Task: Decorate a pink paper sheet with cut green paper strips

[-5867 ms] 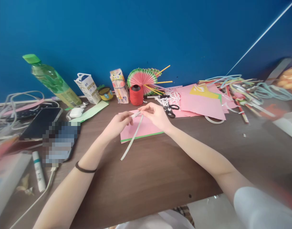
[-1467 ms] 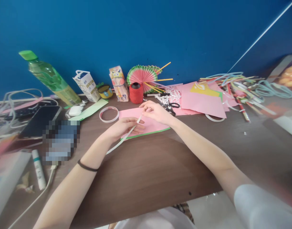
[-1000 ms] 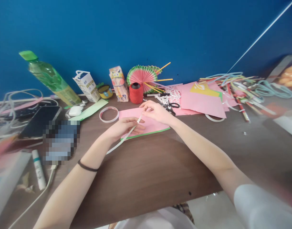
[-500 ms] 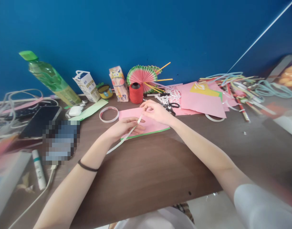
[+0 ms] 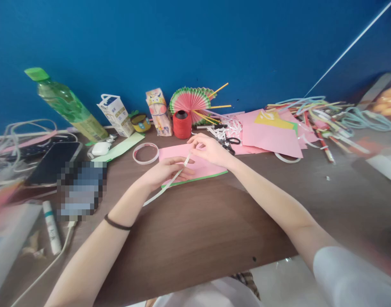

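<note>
A long, narrow white strip [image 5: 163, 190] slants up over the fingers of my left hand [image 5: 168, 171]; whether it is paper or tape I cannot tell. Those fingers are stretched out and apart above a pink sheet [image 5: 202, 167] with a green edge along its front. My right hand [image 5: 210, 151] is closed in a pinch at the strip's upper end, over the sheet's back part. The strip's lower end passes out of sight behind my left forearm. A roll of tape [image 5: 146, 153] lies flat just left of the sheet.
Behind my hands stand a red thread spool [image 5: 182, 125], a drink carton [image 5: 159, 113] and a pleated paper fan [image 5: 191, 100]. Black-handled scissors [image 5: 233, 140] lie by my right hand, near more pink paper [image 5: 275, 138]. A green bottle [image 5: 67, 106] and phone [image 5: 55, 163] are left.
Almost nothing differs. The fingers of my left hand have shifted very slightly; my right hand keeps its place at the strip's upper end.
</note>
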`<state>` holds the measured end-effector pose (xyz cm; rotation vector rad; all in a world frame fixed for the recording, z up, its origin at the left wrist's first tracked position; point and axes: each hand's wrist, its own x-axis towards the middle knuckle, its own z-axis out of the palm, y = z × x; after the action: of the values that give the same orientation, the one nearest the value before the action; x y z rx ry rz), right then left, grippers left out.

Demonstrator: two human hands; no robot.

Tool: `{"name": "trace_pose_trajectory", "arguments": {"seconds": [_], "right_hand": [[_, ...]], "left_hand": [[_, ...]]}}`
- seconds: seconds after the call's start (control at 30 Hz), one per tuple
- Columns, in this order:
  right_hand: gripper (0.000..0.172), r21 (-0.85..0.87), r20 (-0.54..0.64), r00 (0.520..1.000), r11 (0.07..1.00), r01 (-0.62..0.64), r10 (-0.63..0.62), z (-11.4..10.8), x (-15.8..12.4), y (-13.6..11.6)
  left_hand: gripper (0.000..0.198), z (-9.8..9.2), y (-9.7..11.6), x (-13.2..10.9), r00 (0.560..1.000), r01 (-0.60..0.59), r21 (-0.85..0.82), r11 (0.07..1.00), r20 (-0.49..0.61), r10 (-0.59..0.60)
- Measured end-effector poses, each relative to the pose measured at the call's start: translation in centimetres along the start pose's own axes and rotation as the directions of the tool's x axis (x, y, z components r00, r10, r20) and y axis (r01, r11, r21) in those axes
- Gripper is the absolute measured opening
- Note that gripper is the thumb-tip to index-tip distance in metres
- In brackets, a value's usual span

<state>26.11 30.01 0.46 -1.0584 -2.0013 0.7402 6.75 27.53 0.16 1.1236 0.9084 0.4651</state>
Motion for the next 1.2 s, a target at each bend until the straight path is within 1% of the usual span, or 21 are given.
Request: {"name": "trace_pose_trajectory", "arguments": {"seconds": [0.6, 0.8, 0.97, 1.1, 1.2], "right_hand": [[0.009, -0.055, -0.004, 0.999, 0.997, 0.051, -0.051, 0.0, 0.0, 0.0], [0.009, -0.076, 0.006, 0.997, 0.994, 0.072, -0.072, 0.1, -0.1, -0.3], [0.011, -0.087, 0.013, 0.996, 0.992, 0.089, -0.089, 0.2, -0.2, -0.9], [0.01, -0.096, 0.014, 0.995, 0.99, 0.104, -0.103, 0.2, -0.3, -1.2], [0.01, -0.101, 0.008, 0.994, 0.989, 0.106, -0.106, 0.2, -0.4, -1.3]], "left_hand": [[0.034, 0.2, 0.1, -0.1, 1.0, 0.003, 0.004, 1.0, 0.0, -0.003], [0.04, 0.4, 0.3, -0.3, 1.0, -0.001, 0.072, 0.997, -0.016, 0.002], [0.036, 0.7, 0.5, -0.1, 0.997, -0.047, 0.07, 0.996, -0.052, 0.051], [0.033, 0.9, 0.5, 0.0, 0.998, -0.046, 0.035, 0.998, -0.051, 0.048], [0.031, 1.1, 0.6, -0.1, 0.997, -0.049, 0.064, 0.997, -0.056, 0.053]]}}
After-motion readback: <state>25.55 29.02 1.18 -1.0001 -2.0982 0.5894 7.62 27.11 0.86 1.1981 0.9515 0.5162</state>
